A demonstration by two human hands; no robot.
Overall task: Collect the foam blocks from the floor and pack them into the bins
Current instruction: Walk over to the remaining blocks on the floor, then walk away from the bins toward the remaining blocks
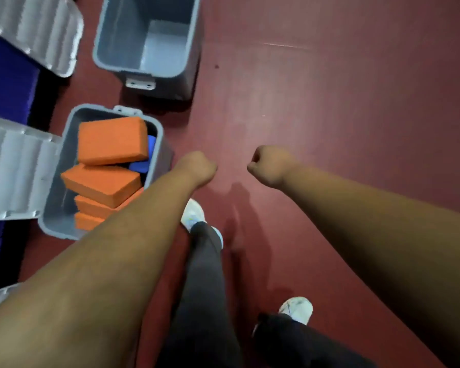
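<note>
The left forearm (pixel 104 248) and the right forearm (pixel 369 221) are bare all the way to the left hand (pixel 197 168) and the right hand (pixel 270 166). The legs are in dark trousers, charcoal grey on the left leg (pixel 202 282) and nearly black on the right leg (pixel 298 343), with the cuffs falling over the shoes. The left shoe (pixel 193 215) is a white sneaker with a pale blue tint. The right shoe (pixel 298 309) is also white, with thin dark lines across its upper.

Your left hand (pixel 197 168) and right hand (pixel 268 166) fisted, empty, above red floor (pixel 329 102); orange blocks (pixel 112 140) fill near bin (pixel 158 144); far bin (pixel 98 49) empty.
</note>
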